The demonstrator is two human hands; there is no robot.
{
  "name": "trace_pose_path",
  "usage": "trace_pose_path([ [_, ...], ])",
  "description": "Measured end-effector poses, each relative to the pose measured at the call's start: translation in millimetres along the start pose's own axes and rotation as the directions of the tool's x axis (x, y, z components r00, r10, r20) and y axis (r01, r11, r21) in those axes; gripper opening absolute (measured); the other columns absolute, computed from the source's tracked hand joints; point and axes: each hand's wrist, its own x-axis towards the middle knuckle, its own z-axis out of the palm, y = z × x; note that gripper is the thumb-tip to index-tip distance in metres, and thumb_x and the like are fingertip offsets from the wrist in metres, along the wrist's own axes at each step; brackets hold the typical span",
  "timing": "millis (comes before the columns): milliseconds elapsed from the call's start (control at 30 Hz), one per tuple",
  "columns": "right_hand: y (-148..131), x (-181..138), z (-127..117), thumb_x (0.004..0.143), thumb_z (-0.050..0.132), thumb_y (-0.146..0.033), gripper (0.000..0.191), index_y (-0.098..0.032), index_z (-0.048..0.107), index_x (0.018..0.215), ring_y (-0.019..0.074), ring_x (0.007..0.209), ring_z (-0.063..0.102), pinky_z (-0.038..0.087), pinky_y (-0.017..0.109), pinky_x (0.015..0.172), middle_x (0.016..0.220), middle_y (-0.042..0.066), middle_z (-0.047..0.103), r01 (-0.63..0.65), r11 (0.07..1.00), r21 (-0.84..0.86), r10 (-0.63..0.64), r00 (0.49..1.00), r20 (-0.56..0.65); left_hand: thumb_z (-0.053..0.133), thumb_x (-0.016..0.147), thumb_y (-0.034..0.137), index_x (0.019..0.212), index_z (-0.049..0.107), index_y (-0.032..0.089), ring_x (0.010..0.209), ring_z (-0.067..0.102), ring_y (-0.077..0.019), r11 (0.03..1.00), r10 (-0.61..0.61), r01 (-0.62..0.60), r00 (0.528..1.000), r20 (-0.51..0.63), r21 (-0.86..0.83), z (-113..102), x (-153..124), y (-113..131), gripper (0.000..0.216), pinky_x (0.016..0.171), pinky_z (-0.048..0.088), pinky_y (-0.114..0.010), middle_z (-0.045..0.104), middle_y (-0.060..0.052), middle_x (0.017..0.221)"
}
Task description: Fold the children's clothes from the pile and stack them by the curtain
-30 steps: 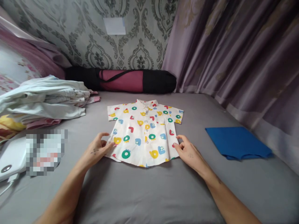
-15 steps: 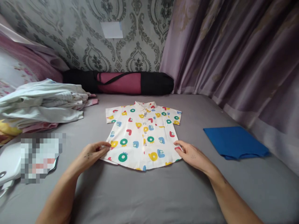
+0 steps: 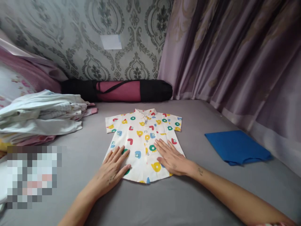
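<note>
A small white short-sleeved shirt (image 3: 138, 163) with a collar and colourful letter-like prints lies spread face up, its hem towards me. My left hand (image 3: 114, 166) rests flat on the shirt's lower left part, fingers stretched out and slightly spread. On the lower right part lies my right hand (image 3: 171, 158), palm down, its fingers extended towards the button front. Neither hand grips the fabric. Parts of the hem and lower sides are hidden under the hands.
A grey sheet (image 3: 150, 207) covers the surface. Folded blue cloth (image 3: 237, 147) lies at right, a pile of clothes (image 3: 42, 110) at left. Below the pile is a blurred-out item (image 3: 35, 179). A long black and maroon bag (image 3: 117, 91) lies along the wall, beside purple curtains (image 3: 223, 56).
Both hands have let go of the shirt's side edges and moved inward onto its front, where they now lie flat. The camera view has tilted up slightly.
</note>
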Motion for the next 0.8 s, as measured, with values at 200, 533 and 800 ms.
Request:
trace_pose_path([
  [200,24,30,0,0.098,0.015,-0.054,0.067,-0.015,0.017,0.153,0.0239,0.146,0.006,0.003,0.049,0.118,0.158,0.011,0.011,-0.093,0.995,-0.038,0.091,0.995,-0.050,0.039,0.091,0.060,0.147,0.030,0.033,0.142,0.024,-0.0304,1.000,-0.013,0.012,0.998,0.057,0.006,6,0,-5,0.063,0.114,0.024,-0.051,0.024,-0.004,0.155],
  [533,83,93,-14,0.098,0.017,-0.050,0.066,-0.012,0.024,0.151,0.0263,0.145,0.012,0.007,0.049,0.117,0.157,0.013,0.017,-0.323,0.942,-0.089,0.309,0.941,-0.139,0.037,0.091,0.060,0.148,0.030,0.033,0.144,0.021,-0.0288,1.000,-0.014,0.015,0.996,0.087,-0.010,-1,1,-4,0.063,0.115,0.022,-0.050,0.023,-0.003,0.156],
  [800,68,54,-8,0.097,0.021,-0.051,0.064,-0.017,0.024,0.151,0.0249,0.145,0.010,0.005,0.050,0.117,0.158,0.011,0.016,-0.229,0.970,-0.085,0.218,0.968,-0.122,0.036,0.091,0.062,0.146,0.035,0.030,0.145,0.016,-0.0286,0.996,-0.015,0.026,0.992,0.123,-0.087,-10,-1,-3,0.064,0.117,0.017,-0.048,0.024,-0.005,0.157],
])
